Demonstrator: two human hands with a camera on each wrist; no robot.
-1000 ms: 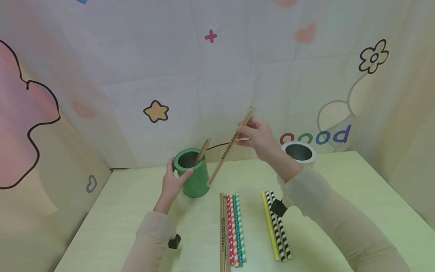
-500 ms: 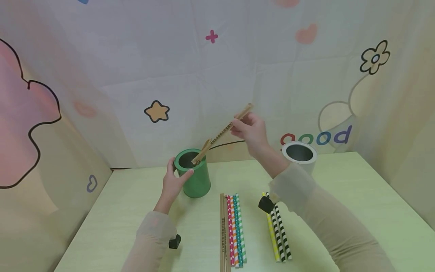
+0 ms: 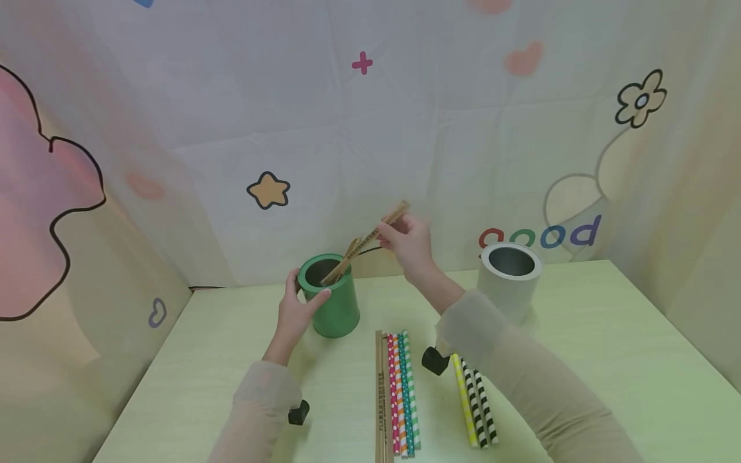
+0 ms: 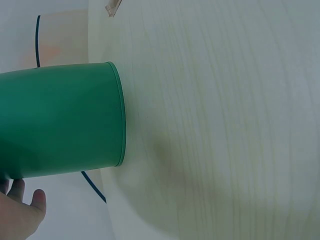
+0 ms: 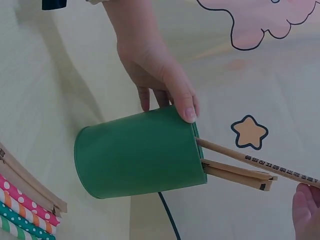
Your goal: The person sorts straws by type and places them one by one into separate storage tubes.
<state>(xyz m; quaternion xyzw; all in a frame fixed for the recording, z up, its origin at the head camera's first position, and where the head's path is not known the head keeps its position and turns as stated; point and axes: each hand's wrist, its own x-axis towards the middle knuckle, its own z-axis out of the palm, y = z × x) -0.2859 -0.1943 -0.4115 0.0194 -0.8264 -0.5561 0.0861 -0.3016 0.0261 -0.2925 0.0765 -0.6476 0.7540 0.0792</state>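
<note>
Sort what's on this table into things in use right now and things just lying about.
In use:
left hand gripping the green cup
right hand pinching a brown straw angled into that cup
a second brown straw already inside

Lying about:
white cup
row of patterned straws
yellow and black-striped straws

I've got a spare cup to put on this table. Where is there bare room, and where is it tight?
Bare tabletop lies right of the white cup, and more lies left of the green cup. It is crowded in the middle: the coloured straws, the striped straws and the right hand above them.
</note>
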